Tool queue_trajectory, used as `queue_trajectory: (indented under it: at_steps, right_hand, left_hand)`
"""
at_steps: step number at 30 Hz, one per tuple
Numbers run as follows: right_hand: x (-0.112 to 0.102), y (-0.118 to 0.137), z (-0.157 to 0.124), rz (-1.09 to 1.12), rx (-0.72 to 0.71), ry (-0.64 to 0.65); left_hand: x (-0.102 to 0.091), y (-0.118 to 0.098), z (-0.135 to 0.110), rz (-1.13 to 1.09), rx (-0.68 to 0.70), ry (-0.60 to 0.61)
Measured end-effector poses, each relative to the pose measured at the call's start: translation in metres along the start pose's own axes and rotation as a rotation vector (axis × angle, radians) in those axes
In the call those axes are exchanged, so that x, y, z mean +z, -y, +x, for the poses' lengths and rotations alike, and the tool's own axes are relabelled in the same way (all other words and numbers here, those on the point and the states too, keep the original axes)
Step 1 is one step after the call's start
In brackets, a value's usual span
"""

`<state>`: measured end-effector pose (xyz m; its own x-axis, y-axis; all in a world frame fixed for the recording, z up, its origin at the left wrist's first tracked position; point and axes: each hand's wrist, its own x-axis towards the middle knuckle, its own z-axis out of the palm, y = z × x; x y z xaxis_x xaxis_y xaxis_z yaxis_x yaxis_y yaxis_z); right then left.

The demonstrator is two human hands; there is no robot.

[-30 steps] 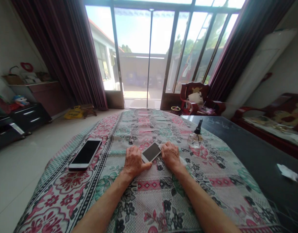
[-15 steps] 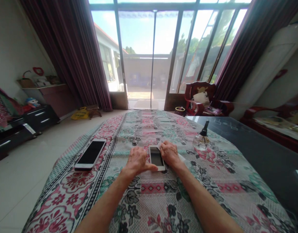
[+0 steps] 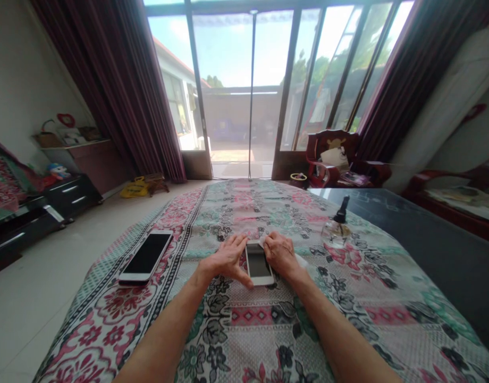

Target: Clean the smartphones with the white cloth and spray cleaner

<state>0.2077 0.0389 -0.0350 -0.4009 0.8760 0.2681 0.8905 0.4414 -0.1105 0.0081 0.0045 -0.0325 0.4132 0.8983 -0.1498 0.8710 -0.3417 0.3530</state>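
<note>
Head view, phone handling: small white-framed rectangular phone with a dark glass screen (image 3: 257, 259) is probably light, stiff, smooth enough to slide; glass looks the fragile part.
Phone hold: best by its two long edges, thumb one side, fingers the other, off the glass.
Phone look: white border, widest at near end; screen dark grey, unlit; upper right part hidden by fingers; fine marks too small to tell.
Phone place: face up on grey-white woven tablecloth with pink, green and black flowers (image 3: 264, 332), between the hands.
Left hand: left hand (image 3: 227, 259) spread wide, thumb by phone's near left corner, fingers by far left side; not closed round it; firmness of contact, can't tell.
Right hand: right hand (image 3: 281, 254) curled, fingers bunched on thin white tissue (image 3: 303, 262), at phone's right edge.
Larger phone: bigger white-framed phone with black screen (image 3: 148, 257), lying well left of left hand.
Bottle: clear round bottle with black pump-like top (image 3: 336, 234), upright, right of right hand.
</note>
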Motion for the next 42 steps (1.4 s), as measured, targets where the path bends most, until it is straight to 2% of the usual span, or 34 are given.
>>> queue_trajectory:
  at_steps: [8, 17, 24, 34, 42]
  right_hand:
    - [-0.004, 0.007, 0.001, -0.038, 0.030, 0.023]
    - [-0.001, 0.008, -0.021, -0.040, 0.017, -0.029]
    - [-0.015, 0.010, -0.043, -0.080, -0.009, 0.017]
    - [-0.024, 0.008, -0.092, -0.087, -0.059, 0.033]
    - [-0.022, 0.006, -0.091, -0.100, -0.071, 0.043]
  left_hand:
    - [0.008, -0.011, -0.006, -0.041, -0.036, -0.083]
    - [0.015, -0.016, -0.003, -0.044, -0.078, -0.159]
    - [0.013, -0.020, -0.005, -0.044, -0.092, -0.151]
    - [0.016, -0.016, -0.004, -0.036, -0.102, -0.140]
    - [0.008, -0.021, -0.009, -0.028, -0.130, -0.136]
